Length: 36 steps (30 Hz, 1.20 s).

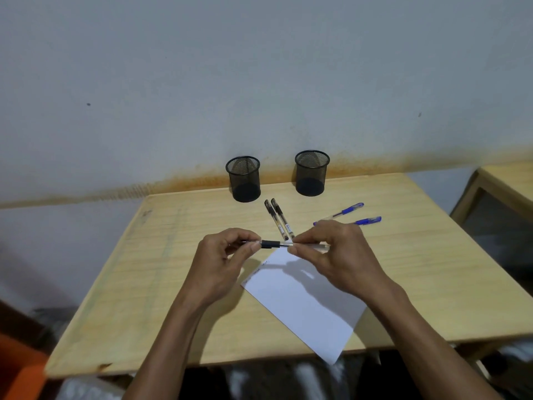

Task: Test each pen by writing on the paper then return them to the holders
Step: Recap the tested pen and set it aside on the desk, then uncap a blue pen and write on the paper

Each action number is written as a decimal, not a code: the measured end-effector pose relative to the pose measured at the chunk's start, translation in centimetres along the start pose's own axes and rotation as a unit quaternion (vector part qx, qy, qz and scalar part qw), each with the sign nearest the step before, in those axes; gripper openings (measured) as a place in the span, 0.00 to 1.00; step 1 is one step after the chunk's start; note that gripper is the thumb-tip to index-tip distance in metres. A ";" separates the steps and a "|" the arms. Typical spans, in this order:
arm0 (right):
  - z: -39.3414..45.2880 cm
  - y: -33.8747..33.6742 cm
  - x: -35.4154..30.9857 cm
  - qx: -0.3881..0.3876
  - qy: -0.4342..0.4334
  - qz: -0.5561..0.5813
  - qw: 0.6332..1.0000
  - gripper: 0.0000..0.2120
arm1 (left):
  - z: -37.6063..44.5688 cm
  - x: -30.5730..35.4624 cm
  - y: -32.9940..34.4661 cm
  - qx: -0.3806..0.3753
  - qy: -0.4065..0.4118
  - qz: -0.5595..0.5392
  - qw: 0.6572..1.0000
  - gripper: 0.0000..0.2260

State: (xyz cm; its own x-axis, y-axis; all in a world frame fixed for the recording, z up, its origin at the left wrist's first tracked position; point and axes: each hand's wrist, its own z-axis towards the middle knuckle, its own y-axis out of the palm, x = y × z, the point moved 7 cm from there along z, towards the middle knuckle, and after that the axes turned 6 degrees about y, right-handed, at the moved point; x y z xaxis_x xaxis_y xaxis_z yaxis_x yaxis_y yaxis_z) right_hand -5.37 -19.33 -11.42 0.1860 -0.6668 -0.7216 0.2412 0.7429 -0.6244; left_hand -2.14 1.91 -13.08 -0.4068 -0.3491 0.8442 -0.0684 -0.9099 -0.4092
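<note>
Two hands hold one pen level above the paper

The left hand [222,255] pinches the black end of the pen [277,244]; the right hand [331,249] grips its clear barrel. On the table [161,284] lie two black pens [279,219], two blue pens [350,215], the paper [302,307] and two mesh holders [244,180]

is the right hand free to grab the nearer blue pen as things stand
Probably not yet: the right hand and left hand both pinch the black pen. The nearer blue pen lies unobstructed just beyond it.
</note>
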 end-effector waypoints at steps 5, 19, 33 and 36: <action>0.2 2.0 0.0 0.018 -0.034 -0.120 0.992 0.07 | 1.0 -0.7 0.2 0.008 -0.013 0.006 1.000 0.03; 8.0 5.5 7.0 0.110 0.269 -0.198 0.936 0.13 | 0.4 -9.8 0.9 -0.008 -0.120 0.389 0.913 0.28; 9.3 6.1 7.6 0.135 0.257 -0.247 0.925 0.16 | 0.7 -9.9 0.8 0.003 -0.117 0.401 0.909 0.28; 8.4 2.6 8.6 0.167 0.219 -0.237 0.931 0.10 | 0.7 -10.0 0.8 0.003 -0.114 0.406 0.907 0.28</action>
State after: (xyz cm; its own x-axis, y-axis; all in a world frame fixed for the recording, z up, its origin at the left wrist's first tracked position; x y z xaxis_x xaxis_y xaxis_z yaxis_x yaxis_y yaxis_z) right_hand 4.85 -23.59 -16.74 -0.4063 -0.7736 -0.4863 0.4939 0.2619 -0.8291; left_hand 2.50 4.48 -21.65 -0.1214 -0.9413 0.3150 0.1742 -0.3327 -0.9268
